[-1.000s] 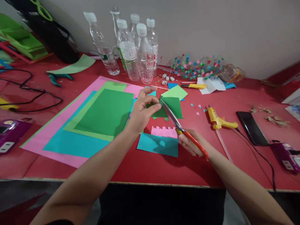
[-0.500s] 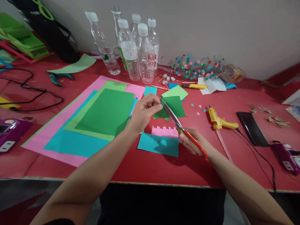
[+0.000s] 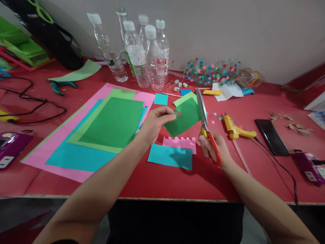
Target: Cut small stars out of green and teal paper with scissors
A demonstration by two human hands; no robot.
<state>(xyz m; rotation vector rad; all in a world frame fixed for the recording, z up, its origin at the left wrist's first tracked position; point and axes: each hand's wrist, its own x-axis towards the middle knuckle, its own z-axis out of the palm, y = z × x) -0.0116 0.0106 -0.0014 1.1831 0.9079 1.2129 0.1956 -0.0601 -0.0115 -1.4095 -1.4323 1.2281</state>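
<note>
My left hand (image 3: 157,123) pinches the left corner of a dark green sheet of paper (image 3: 186,118), held above the table. A star-shaped hole near my fingertips shows red through the sheet. My right hand (image 3: 215,149) grips scissors (image 3: 205,118) with red and yellow handles. Their blades point up and away, beside the sheet's right edge, and look nearly closed. Below the sheet lie a pink paper strip (image 3: 177,143) with a notched edge and a blue paper rectangle (image 3: 169,157). Small paper stars (image 3: 213,122) lie scattered behind the scissors.
Stacked coloured sheets (image 3: 111,118) cover the left. Several plastic bottles (image 3: 137,57) stand at the back, near a star-covered bottle (image 3: 210,73) lying down and a yellow cutter (image 3: 212,92). On the right are a glue gun (image 3: 237,130), its cord and a phone (image 3: 271,135).
The scissors have moved away from my left fingertips, swinging more upright and to the right of the sheet. The green sheet is now tilted, with its star-shaped hole in view.
</note>
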